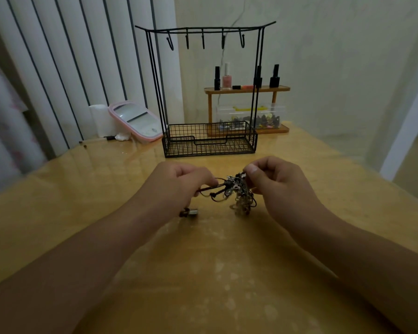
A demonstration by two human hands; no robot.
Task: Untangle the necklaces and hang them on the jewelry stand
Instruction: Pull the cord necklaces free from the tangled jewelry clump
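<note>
Both hands are working one knot of necklaces (234,191) held just above the counter (227,273). The left hand (179,182) has its grip closed on a dark cord at the left side of the tangle, fingers curled and the fingertips pinching where the cord runs out of the knot. The right hand (275,179) pinches the top right of the bundle between thumb and curled fingers — the thumbnail faces the camera. Between the two grips the tangle is a mix of dark cord loops and pale metal chain links; a length of chain hangs down from it toward the counter, and a small dark-and-silver pendant (190,212) dangles on a cord below the left hand, close to the surface.

Beyond the hands, near the counter's far edge, stands the black wire jewelry stand (209,138): a mesh basket as its base, thin uprights, and a top bar with five hooks (203,41), all bare. Behind it to the right is a small wooden shelf (246,89) carrying nail polish bottles, with a clear plastic box (251,116) of small bits on its lower level. To the left of the stand a pink-framed mirror (136,120) leans beside a white roll (99,119), with vertical blinds (70,68) behind.
</note>
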